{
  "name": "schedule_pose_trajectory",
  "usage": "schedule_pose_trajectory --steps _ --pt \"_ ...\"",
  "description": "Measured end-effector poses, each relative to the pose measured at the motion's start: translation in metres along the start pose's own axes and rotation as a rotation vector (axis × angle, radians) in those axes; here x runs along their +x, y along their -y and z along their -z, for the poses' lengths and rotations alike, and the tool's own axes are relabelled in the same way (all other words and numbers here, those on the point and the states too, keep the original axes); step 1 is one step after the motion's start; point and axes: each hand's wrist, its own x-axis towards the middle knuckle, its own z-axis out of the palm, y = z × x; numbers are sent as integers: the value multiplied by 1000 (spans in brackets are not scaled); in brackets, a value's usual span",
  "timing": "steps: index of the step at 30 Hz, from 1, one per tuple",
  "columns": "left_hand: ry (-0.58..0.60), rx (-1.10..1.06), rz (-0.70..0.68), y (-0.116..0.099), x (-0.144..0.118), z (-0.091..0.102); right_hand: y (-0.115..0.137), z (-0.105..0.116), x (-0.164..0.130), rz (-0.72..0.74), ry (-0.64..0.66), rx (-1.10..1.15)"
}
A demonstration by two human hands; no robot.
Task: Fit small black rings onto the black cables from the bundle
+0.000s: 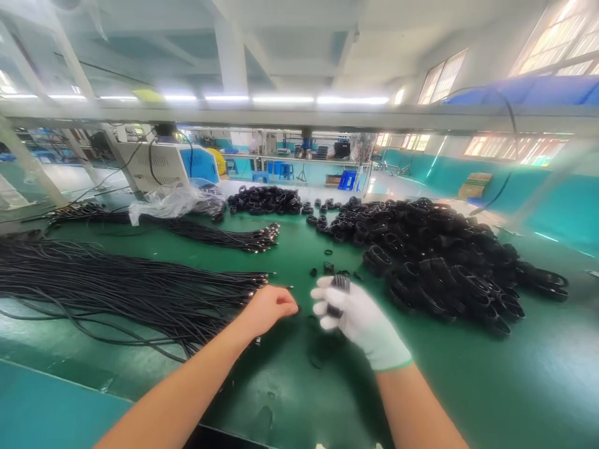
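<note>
My left hand (269, 307), bare, is closed in a pinch beside the connector ends of a long bundle of black cables (140, 280). A small dark tip shows by its fingertips, but I cannot make out what they hold. My right hand (353, 315), in a white glove, is wrapped round a small ribbed black coil (340, 285), seemingly a coiled cable. Just beyond the glove lie a few small black pieces (329, 267) and a thin black ring (328, 252). Both hands are over the green tabletop (290, 386), apart from each other.
A large heap of black coils (444, 255) covers the right side, with a smaller heap (266, 199) at the back. Another cable bundle (219, 234) lies behind the first, near a clear plastic bag (173, 202). A white-and-blue machine (163, 165) stands back left. A shelf rail (299, 115) crosses overhead.
</note>
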Motion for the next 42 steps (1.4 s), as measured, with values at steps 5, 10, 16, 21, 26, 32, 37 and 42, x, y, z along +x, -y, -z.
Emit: schedule_pose_trajectory --steps 5,10,16,21,26,32,37,42 --pt "-74 -325 104 -2 -23 8 -19 -24 1 -20 16 -72" --pt "-84 -553 76 -17 -43 -7 -33 -47 4 19 3 -129" --pt "-224 -580 33 -10 -56 -20 -39 -62 -3 -23 3 -50" --pt "-43 -1183 8 -10 -75 -3 -34 -56 -14 -206 465 206" --pt "338 -959 -3 -11 -79 25 -29 -52 -13 -186 631 57" --pt "390 54 -43 -19 -61 46 -37 -54 -8 -244 306 -41" --pt "308 159 -48 -18 -55 50 -32 -52 -4 -194 182 -83" --pt "126 51 -49 -11 -52 44 -32 -47 -2 -212 153 -237"
